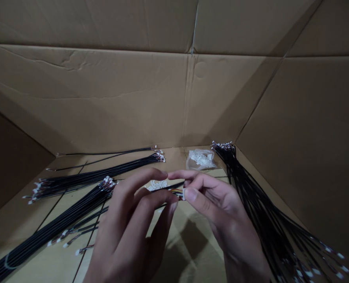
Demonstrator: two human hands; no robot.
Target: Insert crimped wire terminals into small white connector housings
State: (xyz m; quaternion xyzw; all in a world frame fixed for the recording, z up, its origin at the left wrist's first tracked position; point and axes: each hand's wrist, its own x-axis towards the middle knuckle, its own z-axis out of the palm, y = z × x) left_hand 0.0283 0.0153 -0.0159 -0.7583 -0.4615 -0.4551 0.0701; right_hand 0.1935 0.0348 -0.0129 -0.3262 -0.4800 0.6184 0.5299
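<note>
My left hand and my right hand meet in the middle, low in the view. Their fingertips pinch the end of one thin black cable whose coloured wires show between them. The right thumb and forefinger press on a small white connector at that end. Just behind the fingers lies a small heap of white connectors on the cardboard.
Bundles of black cables with white ends lie at the left and lower left; a big fanned bundle runs down the right. A clear bag of white connectors sits at the back. Cardboard walls enclose the space.
</note>
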